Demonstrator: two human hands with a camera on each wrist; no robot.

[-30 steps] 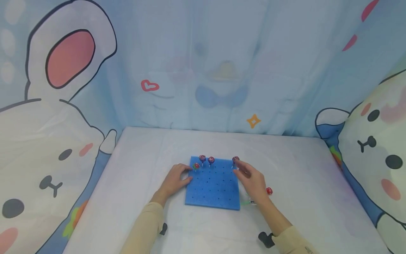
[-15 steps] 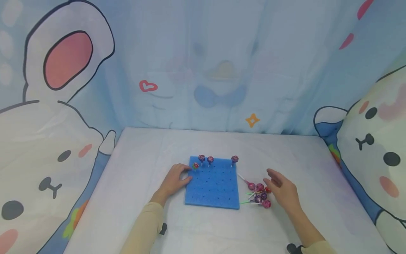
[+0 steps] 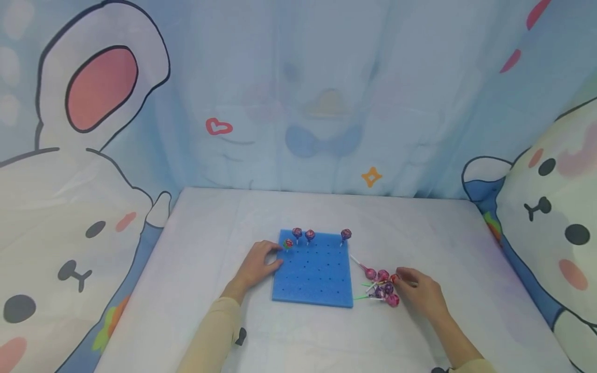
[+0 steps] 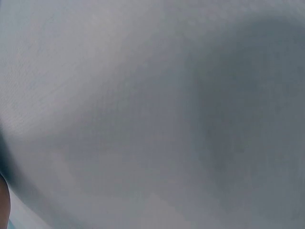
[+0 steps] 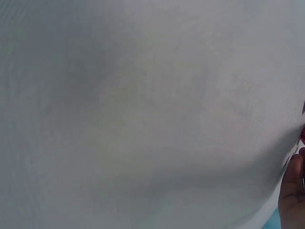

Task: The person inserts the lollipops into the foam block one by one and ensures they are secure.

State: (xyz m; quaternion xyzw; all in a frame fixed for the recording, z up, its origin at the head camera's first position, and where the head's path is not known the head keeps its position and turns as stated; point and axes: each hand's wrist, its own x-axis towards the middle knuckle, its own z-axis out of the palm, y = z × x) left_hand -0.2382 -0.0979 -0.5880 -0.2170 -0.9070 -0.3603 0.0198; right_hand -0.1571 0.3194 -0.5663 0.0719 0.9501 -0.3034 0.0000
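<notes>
In the head view, a blue foam board point(image 3: 312, 274) with rows of small holes lies on the table. Several wrapped lollipops stand upright along its far side, including a red-and-green lollipop point(image 3: 288, 243) and a purple one point(image 3: 345, 234) at the far right corner. My left hand point(image 3: 256, 265) rests against the board's left edge, thumb and fingers spread apart. Right of the board lies a pile of lollipops point(image 3: 383, 288). My right hand point(image 3: 423, 295) pinches the red lollipop point(image 3: 394, 278) at the pile's right side. The right wrist view catches only part of the fingers point(image 5: 291, 183).
A white cloth covers the table point(image 3: 224, 223). Behind it hangs a light blue curtain point(image 3: 322, 171) printed with cartoon animals. One lollipop point(image 3: 370, 273) in the pile has its stick pointing toward the board's right edge. The left wrist view is mostly blurred pale cloth.
My right hand has left the purple lollipop at the board's far right corner, moved right and come down to the red lollipop in the pile. The left hand stays at the board's edge.
</notes>
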